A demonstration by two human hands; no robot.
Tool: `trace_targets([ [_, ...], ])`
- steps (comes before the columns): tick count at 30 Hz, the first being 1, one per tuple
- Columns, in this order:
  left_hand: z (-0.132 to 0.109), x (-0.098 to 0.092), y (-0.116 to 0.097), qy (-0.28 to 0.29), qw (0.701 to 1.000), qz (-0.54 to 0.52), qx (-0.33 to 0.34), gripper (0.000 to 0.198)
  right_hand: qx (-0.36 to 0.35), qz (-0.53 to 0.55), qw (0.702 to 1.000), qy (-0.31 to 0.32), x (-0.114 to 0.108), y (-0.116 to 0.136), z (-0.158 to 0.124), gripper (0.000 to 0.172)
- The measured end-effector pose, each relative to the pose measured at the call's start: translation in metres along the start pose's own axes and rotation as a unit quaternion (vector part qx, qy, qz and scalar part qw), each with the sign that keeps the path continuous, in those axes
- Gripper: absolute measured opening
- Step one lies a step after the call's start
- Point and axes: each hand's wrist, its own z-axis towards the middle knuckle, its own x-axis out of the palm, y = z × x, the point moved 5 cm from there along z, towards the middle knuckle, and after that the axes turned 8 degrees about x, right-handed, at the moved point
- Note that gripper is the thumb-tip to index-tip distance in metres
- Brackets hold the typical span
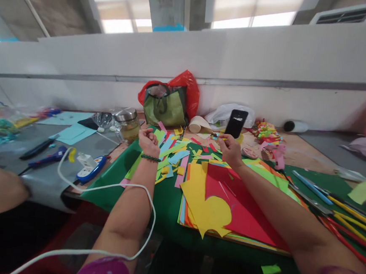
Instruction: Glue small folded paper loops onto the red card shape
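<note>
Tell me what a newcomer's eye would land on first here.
First, probably, the large red sheet and the cut yellow sheet beside it, on top of the paper pile near the right forearm. Next, the bright strips scattered between the left hand and right hand. Farther back, by the wall, the red bag shows behind the green bag.

The right hand [230, 150] pinched a tiny thing [214, 136] near the phone [235, 123]. The left hand [149, 143] was curled near the jar [128, 128]. Paper strips [178, 156] lay between them.
</note>
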Motion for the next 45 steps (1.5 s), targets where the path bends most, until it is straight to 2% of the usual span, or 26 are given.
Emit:
trace_targets([
  [4, -0.003, 0.003, 0.002, 0.018, 1.0, -0.003, -0.018, 0.038, 0.015, -0.002, 1.0, -0.01, -0.003, -0.002, 0.003, 0.026],
  [10, -0.006, 0.007, 0.005, 0.033, 0.997, -0.026, -0.061, 0.038, 0.005, -0.07, 0.997, 0.033, 0.004, -0.003, 0.003, 0.024],
  [15, -0.009, 0.009, 0.011, 0.046, 0.995, -0.021, -0.085, 0.034, -0.03, -0.238, 0.961, 0.136, 0.025, -0.008, -0.002, 0.027],
  [17, -0.009, 0.009, 0.013, 0.05, 0.994, -0.017, -0.093, 0.033, -0.035, -0.265, 0.949, 0.169, 0.031, -0.01, -0.003, 0.025],
  [25, -0.011, 0.011, 0.016, 0.057, 0.992, -0.007, -0.109, 0.033, -0.043, -0.326, 0.915, 0.234, 0.04, -0.012, -0.002, 0.031],
  [39, -0.018, 0.017, 0.029, 0.105, 0.985, 0.026, -0.137, 0.026, 0.006, -0.377, 0.905, 0.194, 0.033, -0.012, -0.002, 0.039],
  [45, -0.016, 0.018, 0.028, 0.118, 0.983, 0.046, -0.131, 0.029, 0.014, -0.379, 0.904, 0.199, 0.032, -0.009, -0.005, 0.033],
])
